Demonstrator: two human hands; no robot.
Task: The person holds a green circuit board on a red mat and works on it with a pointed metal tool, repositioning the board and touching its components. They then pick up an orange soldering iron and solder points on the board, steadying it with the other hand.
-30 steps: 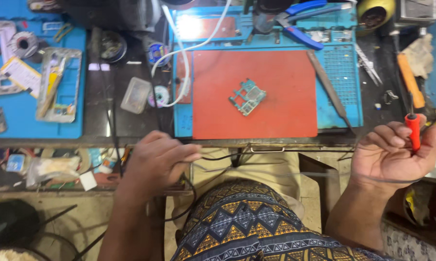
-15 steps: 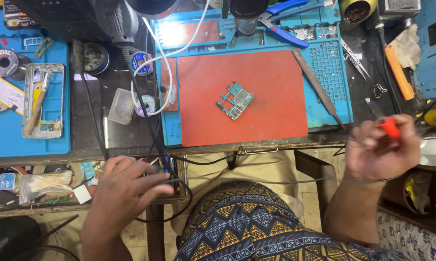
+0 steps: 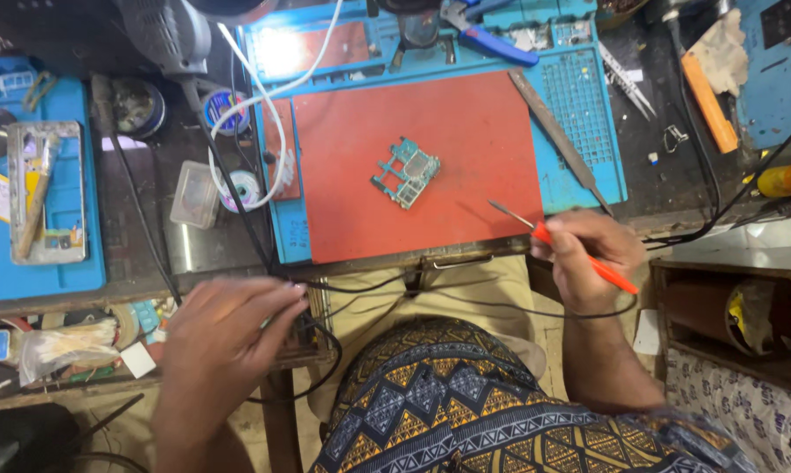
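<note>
The red tool with a thin metal tip is in the right hand. The fingers are curled tight around its handle. Its tip points at the red mat, just over the mat's lower right corner. A small green circuit board lies flat in the middle of the red mat, apart from the tip. The left hand is below the mat's lower left corner, at the table edge. Its fingers are straight and close together, resting on black wires. A white cable loops beside the mat's left edge. A long grey file lies just right of the mat.
</note>
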